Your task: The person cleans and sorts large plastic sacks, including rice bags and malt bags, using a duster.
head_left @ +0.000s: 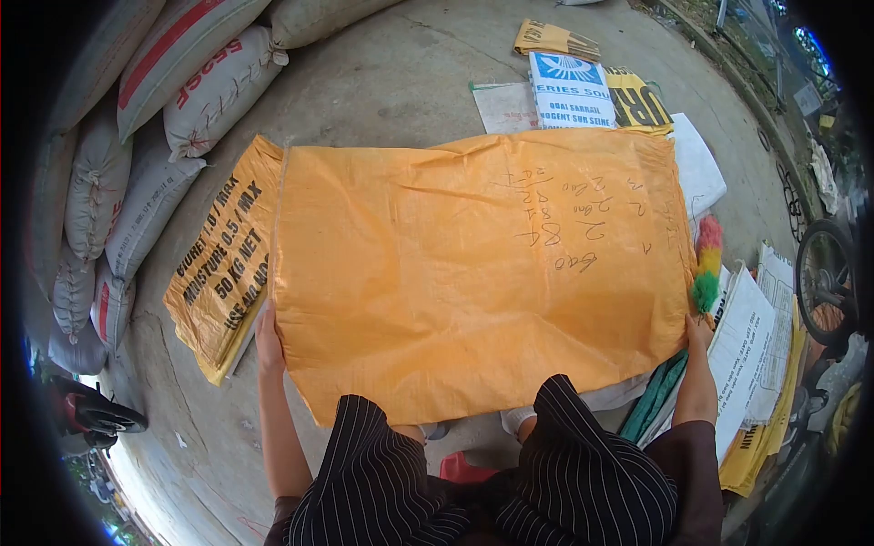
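A large orange woven sack (473,264) is spread flat in front of me, its plain inside face up with handwritten numbers near its far right. My left hand (268,341) grips its near left edge. My right hand (699,335) grips its near right edge. Under the left side lies a folded orange sack with black print (218,273). My knees in striped trousers (564,464) sit just below the sack.
Filled white sacks (173,100) are stacked at the left. Flat printed bags (569,86) lie on the concrete beyond. A pile of flat bags (756,355) and a colourful duster (708,264) are at the right. A wheel (824,273) stands far right.
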The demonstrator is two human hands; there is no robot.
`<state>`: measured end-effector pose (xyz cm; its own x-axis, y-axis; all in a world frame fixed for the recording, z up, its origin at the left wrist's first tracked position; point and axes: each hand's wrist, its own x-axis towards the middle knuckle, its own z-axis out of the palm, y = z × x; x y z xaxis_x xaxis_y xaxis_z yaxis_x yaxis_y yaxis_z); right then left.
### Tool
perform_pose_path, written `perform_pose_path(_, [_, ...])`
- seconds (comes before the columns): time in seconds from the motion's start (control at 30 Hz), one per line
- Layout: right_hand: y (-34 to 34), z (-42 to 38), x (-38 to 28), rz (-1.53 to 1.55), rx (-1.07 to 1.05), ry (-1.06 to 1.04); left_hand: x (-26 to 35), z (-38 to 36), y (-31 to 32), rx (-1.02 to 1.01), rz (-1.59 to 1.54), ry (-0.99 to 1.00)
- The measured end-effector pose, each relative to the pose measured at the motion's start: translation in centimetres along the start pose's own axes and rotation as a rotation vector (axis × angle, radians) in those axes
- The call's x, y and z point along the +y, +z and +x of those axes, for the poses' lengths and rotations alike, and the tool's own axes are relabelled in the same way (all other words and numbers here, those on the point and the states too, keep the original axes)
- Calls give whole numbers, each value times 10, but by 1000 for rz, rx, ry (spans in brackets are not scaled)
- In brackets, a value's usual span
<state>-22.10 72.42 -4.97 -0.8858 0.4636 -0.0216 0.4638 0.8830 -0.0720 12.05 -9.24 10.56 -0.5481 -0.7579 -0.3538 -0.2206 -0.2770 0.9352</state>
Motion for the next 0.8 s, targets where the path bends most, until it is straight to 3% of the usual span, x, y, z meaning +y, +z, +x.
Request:
perform_pose_path(0.1, [11, 6, 26, 218, -9, -29, 54, -20, 10, 56, 217, 128])
perform_pose_path(0.13, [-55, -35, -37, 74, -71, 213, 67, -26, 14, 55, 355, 193])
perform_pose_path(0.27, [-26, -4, 2, 291, -22, 113, 78, -13, 1, 30, 382, 284])
perform_pose_path(0.4, [-84, 3, -13, 350, 558, 36, 104, 3, -16, 44, 534, 313])
perform_pose_path(0.47, [-136, 5, -24, 314, 705, 107, 128, 11, -13, 33, 584, 464])
perform_pose_path(0.57, [-205, 21, -32, 342, 847, 206, 171, 19, 3, -80, 377, 475])
perform_pose_path(0.67, [-255, 49, -40, 350, 931, 221, 214, 38, 44, -54, 253, 427])
perform_pose_path(0.73, [-275, 84, -60, 352, 971, 211, 240, 96, 57, -125, 166, 274])
perform_pose_path(0.8, [-304, 127, -95, 397, 1014, 292, 275, 186, 64, -108, 136, 386])
